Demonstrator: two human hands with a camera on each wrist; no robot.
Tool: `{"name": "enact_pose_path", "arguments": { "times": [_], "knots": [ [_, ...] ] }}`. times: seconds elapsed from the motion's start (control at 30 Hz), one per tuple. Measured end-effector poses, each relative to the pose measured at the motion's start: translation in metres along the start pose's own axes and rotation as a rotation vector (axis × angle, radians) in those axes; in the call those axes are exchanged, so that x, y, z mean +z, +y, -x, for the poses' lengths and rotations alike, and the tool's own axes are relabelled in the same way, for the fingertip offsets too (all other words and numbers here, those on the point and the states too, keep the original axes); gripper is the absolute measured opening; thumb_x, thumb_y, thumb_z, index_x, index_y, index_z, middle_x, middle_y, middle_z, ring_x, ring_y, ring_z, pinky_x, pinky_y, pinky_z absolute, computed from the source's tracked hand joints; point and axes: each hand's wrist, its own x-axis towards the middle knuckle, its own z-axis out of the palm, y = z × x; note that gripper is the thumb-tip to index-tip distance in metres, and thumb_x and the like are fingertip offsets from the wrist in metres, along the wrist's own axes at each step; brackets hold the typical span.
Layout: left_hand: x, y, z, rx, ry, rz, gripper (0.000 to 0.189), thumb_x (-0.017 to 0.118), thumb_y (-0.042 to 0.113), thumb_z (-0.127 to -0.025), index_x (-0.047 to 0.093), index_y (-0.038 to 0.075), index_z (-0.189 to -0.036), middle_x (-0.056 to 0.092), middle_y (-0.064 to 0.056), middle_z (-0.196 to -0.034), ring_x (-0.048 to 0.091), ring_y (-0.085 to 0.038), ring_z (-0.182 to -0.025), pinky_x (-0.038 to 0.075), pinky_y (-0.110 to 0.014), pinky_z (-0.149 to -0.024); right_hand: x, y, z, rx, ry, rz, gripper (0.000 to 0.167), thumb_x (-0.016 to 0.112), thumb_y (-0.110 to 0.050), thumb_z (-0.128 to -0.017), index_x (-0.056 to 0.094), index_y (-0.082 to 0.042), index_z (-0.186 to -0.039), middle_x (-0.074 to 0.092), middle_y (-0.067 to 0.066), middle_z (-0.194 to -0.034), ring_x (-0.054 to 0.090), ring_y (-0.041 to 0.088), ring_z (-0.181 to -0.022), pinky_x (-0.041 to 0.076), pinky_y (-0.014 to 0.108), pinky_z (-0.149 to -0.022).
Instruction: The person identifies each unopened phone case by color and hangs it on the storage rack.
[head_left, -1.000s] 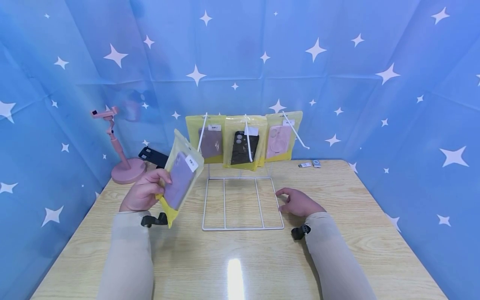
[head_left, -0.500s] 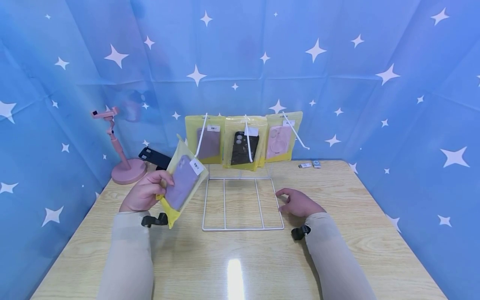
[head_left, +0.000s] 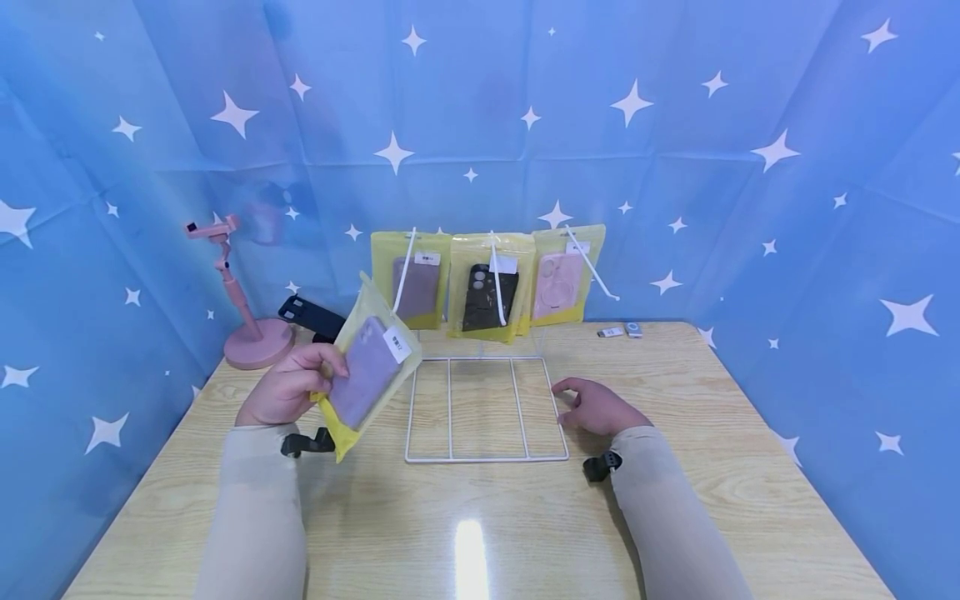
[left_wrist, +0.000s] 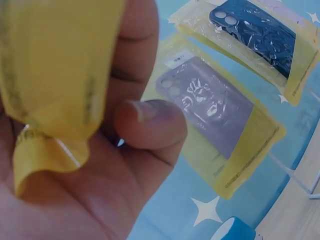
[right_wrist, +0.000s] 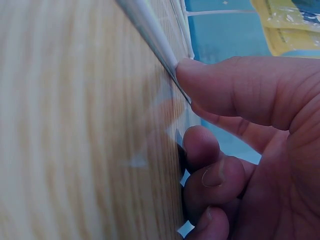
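Observation:
My left hand [head_left: 288, 387] grips the lower yellow end of a zip bag with a purple phone case [head_left: 365, 373] inside. The bag tilts up to the right, its white label near the top, close in front of the left hook [head_left: 405, 271] of a white wire display rack [head_left: 487, 458]. Behind it hangs a bagged greyish-purple phone case [left_wrist: 205, 105]. Bagged black [head_left: 489, 298] and pink [head_left: 557, 283] phone cases hang on the middle and right hooks. My right hand [head_left: 597, 407] holds the right rail of the rack's base, thumb and forefinger at the wire [right_wrist: 157, 45].
A pink phone stand [head_left: 255, 340] stands at the table's back left beside a black phone case [head_left: 311, 315]. Two small items, a USB stick [head_left: 610, 331] among them, lie at the back right. A blue starred curtain [head_left: 480, 100] surrounds the wooden table [head_left: 390, 525].
The bag in my left hand has tipped further to the right and its top has dropped slightly. My right hand has stayed at the rack's rail.

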Motion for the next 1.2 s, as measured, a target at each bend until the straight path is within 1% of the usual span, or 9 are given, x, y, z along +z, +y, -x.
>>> {"name": "enact_pose_path", "arguments": {
  "times": [0.23,0.53,0.63,0.77,0.83,0.97,1.07,1.13,1.2],
  "knots": [
    [0.001,0.000,-0.001,-0.033,0.024,-0.019,0.067,0.029,-0.026,-0.079,0.074,0.014,-0.107,0.072,0.002,-0.106,0.068,-0.009,-0.091,0.056,-0.020,-0.073,0.000,0.001,0.001,-0.012,0.004,0.006,0.053,0.079,-0.018,-0.093,0.062,-0.014,-0.143,0.064,0.008,-0.099,0.056,0.023,-0.084,0.046,0.037,-0.070],
    [-0.001,-0.002,0.000,-0.040,0.028,-0.031,0.066,0.030,-0.025,-0.081,0.074,0.015,-0.108,0.071,0.003,-0.108,0.068,-0.009,-0.092,0.055,-0.019,-0.072,0.000,0.001,-0.001,0.003,0.005,0.016,0.054,0.079,-0.019,-0.093,0.062,-0.016,-0.144,0.065,0.009,-0.105,0.057,0.024,-0.088,0.048,0.038,-0.074],
    [-0.001,-0.003,0.000,-0.034,0.019,-0.035,0.066,0.030,-0.025,-0.082,0.074,0.015,-0.109,0.071,0.003,-0.108,0.067,-0.009,-0.092,0.055,-0.020,-0.073,0.000,0.001,0.000,-0.007,0.004,0.024,0.054,0.079,-0.019,-0.093,0.061,-0.015,-0.145,0.065,0.010,-0.107,0.058,0.025,-0.089,0.049,0.039,-0.075],
    [0.001,-0.002,-0.001,-0.030,0.011,-0.045,0.066,0.030,-0.024,-0.082,0.074,0.016,-0.110,0.071,0.003,-0.106,0.066,-0.008,-0.090,0.054,-0.019,-0.072,0.000,0.002,-0.001,-0.004,0.006,0.024,0.054,0.079,-0.019,-0.093,0.062,-0.016,-0.144,0.066,0.009,-0.105,0.058,0.024,-0.088,0.049,0.039,-0.075],
    [0.002,-0.001,-0.002,-0.033,0.014,-0.047,0.066,0.031,-0.024,-0.082,0.075,0.016,-0.110,0.071,0.004,-0.105,0.066,-0.008,-0.090,0.054,-0.019,-0.071,0.001,0.002,-0.001,0.004,0.011,0.021,0.053,0.079,-0.018,-0.093,0.062,-0.017,-0.144,0.066,0.008,-0.104,0.057,0.024,-0.088,0.048,0.039,-0.076],
    [0.003,0.002,-0.002,-0.035,0.008,-0.055,0.067,0.030,-0.024,-0.083,0.075,0.017,-0.112,0.071,0.004,-0.109,0.067,-0.009,-0.092,0.055,-0.020,-0.073,0.001,0.002,-0.001,0.002,0.011,0.016,0.053,0.079,-0.018,-0.092,0.063,-0.016,-0.143,0.065,0.008,-0.104,0.057,0.024,-0.088,0.048,0.039,-0.075],
    [0.004,0.004,0.000,-0.041,0.022,-0.078,0.066,0.032,-0.024,-0.083,0.075,0.017,-0.112,0.070,0.004,-0.111,0.066,-0.010,-0.092,0.056,-0.021,-0.072,0.001,0.002,-0.001,0.001,0.011,0.013,0.053,0.079,-0.018,-0.092,0.063,-0.016,-0.143,0.065,0.008,-0.104,0.057,0.024,-0.088,0.048,0.039,-0.075],
    [0.004,0.007,0.002,-0.048,0.034,-0.105,0.064,0.033,-0.023,-0.084,0.074,0.017,-0.112,0.069,0.004,-0.109,0.066,-0.011,-0.093,0.056,-0.022,-0.072,0.001,0.003,-0.001,0.002,0.010,0.013,0.053,0.079,-0.018,-0.093,0.063,-0.017,-0.143,0.065,0.008,-0.104,0.057,0.024,-0.088,0.048,0.039,-0.075],
    [0.004,0.010,0.004,-0.067,0.054,-0.129,0.062,0.035,-0.022,-0.086,0.074,0.017,-0.112,0.069,0.003,-0.109,0.067,-0.012,-0.093,0.057,-0.023,-0.073,0.001,0.003,-0.001,0.004,0.010,0.012,0.052,0.079,-0.019,-0.093,0.063,-0.017,-0.143,0.065,0.008,-0.104,0.057,0.024,-0.088,0.048,0.039,-0.075]
  ]
}}
